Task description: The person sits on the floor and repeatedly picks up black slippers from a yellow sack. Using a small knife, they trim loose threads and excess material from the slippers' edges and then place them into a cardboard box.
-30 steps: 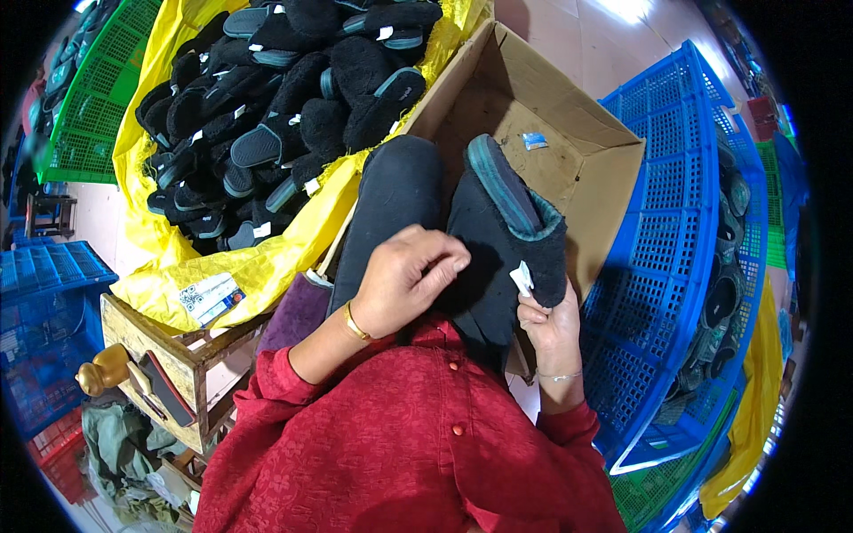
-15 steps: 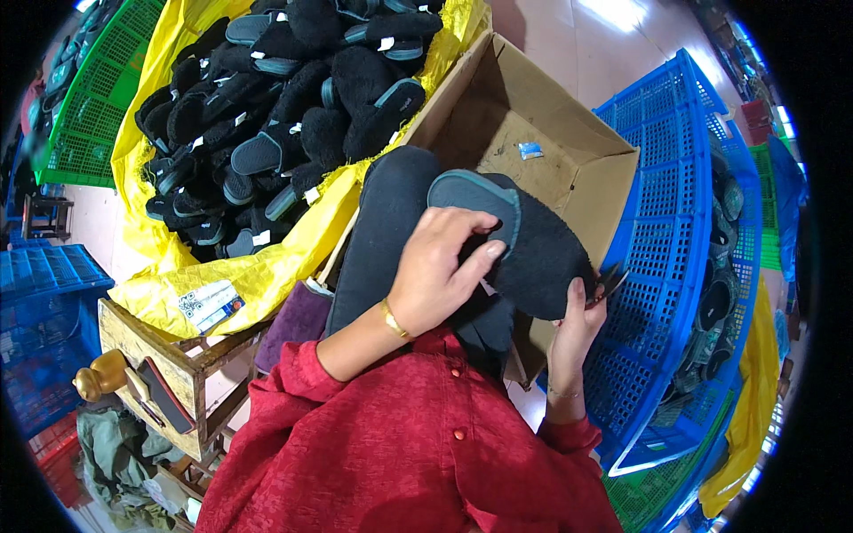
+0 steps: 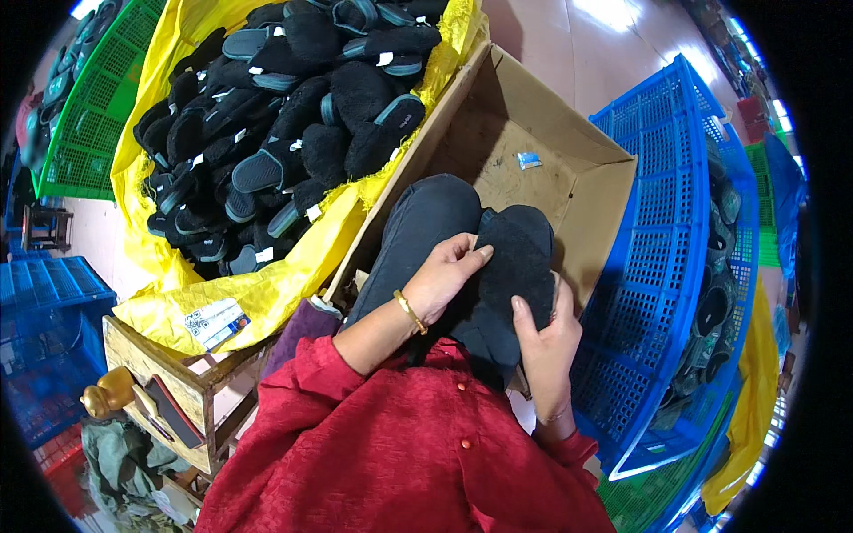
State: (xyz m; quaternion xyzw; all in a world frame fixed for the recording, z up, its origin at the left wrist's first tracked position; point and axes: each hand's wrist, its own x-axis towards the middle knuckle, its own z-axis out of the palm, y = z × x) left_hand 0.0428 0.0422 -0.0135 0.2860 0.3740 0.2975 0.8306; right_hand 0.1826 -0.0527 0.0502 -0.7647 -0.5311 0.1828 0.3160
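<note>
A black fuzzy slipper [image 3: 515, 266] lies over my lap, held between both hands. My left hand [image 3: 442, 282], with a gold bangle on the wrist, presses its fingers on the slipper's left edge. My right hand [image 3: 544, 342] cups the slipper from the right and underneath. The slipper's soft upper faces up; I cannot tell whether a second slipper lies beneath it. My dark-trousered leg [image 3: 418, 231] runs under the slipper toward an open cardboard box [image 3: 577, 178].
A yellow sack [image 3: 267, 284] full of several black slippers [image 3: 293, 124] stands at upper left. A blue plastic crate [image 3: 657, 266] with more slippers is at right, green crates [image 3: 80, 107] at far left, a wooden stand [image 3: 160, 391] at lower left. A small blue tag [image 3: 529, 160] lies in the box.
The slipper has been turned over from sole-up to fuzzy side up and lowered onto my lap. My left hand slid to its left edge; my right hand moved up to cup it.
</note>
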